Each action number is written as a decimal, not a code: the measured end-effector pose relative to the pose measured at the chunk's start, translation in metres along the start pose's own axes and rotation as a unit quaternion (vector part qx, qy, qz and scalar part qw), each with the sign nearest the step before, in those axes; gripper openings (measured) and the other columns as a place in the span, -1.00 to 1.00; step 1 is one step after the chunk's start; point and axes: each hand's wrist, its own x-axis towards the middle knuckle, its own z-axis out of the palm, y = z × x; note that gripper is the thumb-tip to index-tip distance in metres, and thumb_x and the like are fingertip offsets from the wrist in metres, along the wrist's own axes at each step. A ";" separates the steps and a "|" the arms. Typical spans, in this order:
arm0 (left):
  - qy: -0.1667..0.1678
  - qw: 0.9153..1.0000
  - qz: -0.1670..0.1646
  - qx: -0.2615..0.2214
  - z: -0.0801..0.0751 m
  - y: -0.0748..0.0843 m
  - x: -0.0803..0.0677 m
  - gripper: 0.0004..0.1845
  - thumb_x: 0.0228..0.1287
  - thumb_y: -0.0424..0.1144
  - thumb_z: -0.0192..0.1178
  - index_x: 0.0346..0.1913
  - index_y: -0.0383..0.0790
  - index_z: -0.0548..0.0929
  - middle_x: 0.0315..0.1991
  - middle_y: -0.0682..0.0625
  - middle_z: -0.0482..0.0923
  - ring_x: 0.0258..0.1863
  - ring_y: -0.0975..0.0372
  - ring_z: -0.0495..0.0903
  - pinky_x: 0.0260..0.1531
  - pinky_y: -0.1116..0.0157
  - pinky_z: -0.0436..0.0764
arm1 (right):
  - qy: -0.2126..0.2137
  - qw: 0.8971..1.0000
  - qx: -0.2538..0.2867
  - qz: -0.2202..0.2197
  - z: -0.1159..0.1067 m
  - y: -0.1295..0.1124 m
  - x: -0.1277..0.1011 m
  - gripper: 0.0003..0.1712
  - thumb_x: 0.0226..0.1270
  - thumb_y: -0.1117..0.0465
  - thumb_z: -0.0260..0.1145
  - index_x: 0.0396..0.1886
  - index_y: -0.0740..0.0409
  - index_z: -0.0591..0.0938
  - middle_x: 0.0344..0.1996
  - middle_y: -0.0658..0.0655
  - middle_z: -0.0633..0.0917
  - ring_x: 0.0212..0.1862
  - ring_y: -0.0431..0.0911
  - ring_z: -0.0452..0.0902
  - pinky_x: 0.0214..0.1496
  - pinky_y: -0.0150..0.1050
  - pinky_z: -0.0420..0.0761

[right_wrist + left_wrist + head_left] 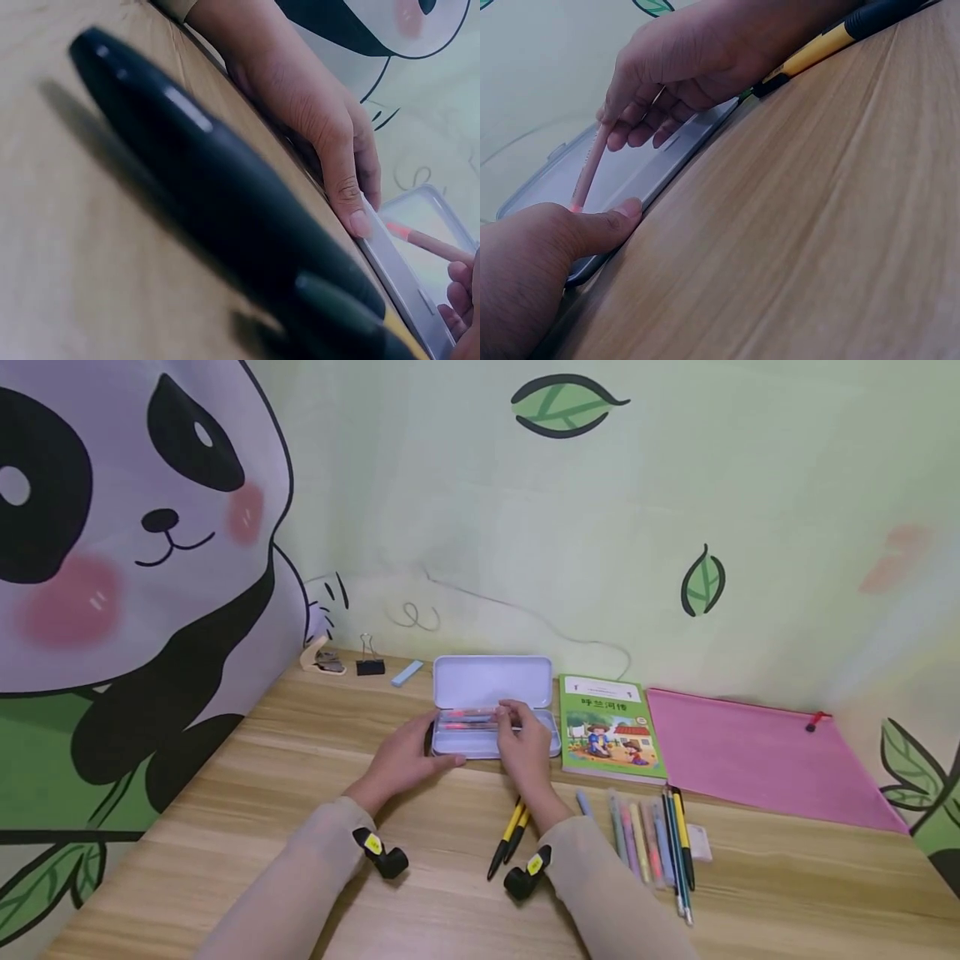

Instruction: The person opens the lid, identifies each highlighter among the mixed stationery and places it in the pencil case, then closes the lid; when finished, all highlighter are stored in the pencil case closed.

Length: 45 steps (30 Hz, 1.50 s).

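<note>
Pink pen (587, 169) (unlabelled) — right fingers (634, 120)

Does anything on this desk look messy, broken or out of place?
Nothing stands out. The pencil case lies open and intact, the book and pink pouch lie flat, and the pens lie side by side.

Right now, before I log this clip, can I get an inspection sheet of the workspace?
Surface: wooden desk, light grain, against a wall.
Job's things: open pencil case with pens inside; pink pen pinched over the case.
Clutter: two yellow-black pens, row of pastel pens and pencils, eraser, picture book, pink pouch, binder clip, blue strip.
Grip: left hand steadies the case's front edge; right hand holds the pink pen.
Cables: thin wire along the wall.
Surroundings: panda mural, leaf decals.
</note>
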 end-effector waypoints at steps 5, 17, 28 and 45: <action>0.003 1.000 0.010 -0.004 -0.002 0.001 -0.001 0.04 0.12 0.30 0.39 0.54 -0.16 0.23 0.46 -0.17 0.32 0.43 -0.07 0.30 0.41 -0.08 0.27 | -0.001 1.000 0.004 -0.008 -0.001 -0.002 0.000 -0.74 0.55 0.14 0.19 0.04 0.14 0.69 -0.27 0.07 0.77 -0.15 -0.06 0.64 -0.19 -0.19 0.60; 0.007 1.000 0.012 0.006 -0.004 0.003 -0.001 0.01 0.15 0.27 0.38 0.54 -0.15 0.25 0.45 -0.17 0.33 0.43 -0.05 0.31 0.41 -0.06 0.28 | -0.029 0.999 -0.021 -0.035 0.001 -0.001 0.002 -0.71 0.53 0.21 0.19 0.08 0.24 0.68 -0.32 0.07 0.76 -0.31 -0.09 0.59 -0.33 -0.28 0.54; 0.007 1.000 0.015 0.002 -0.002 0.001 -0.002 0.01 0.14 0.26 0.39 0.54 -0.15 0.25 0.44 -0.17 0.34 0.42 -0.06 0.32 0.40 -0.07 0.29 | -0.010 0.999 -0.031 -0.020 0.003 0.001 0.001 -0.67 0.49 0.22 0.23 0.15 0.27 0.63 -0.18 0.19 0.74 -0.20 -0.01 0.63 -0.19 -0.15 0.66; 0.006 1.000 0.018 0.001 -0.003 0.002 -0.002 0.02 0.13 0.27 0.39 0.54 -0.15 0.24 0.43 -0.16 0.36 0.41 -0.05 0.33 0.40 -0.07 0.30 | -0.022 0.999 -0.030 -0.025 0.001 0.003 0.001 -0.64 0.45 0.32 0.21 0.18 0.31 0.60 0.08 0.29 0.67 0.15 0.09 0.60 0.17 -0.14 0.63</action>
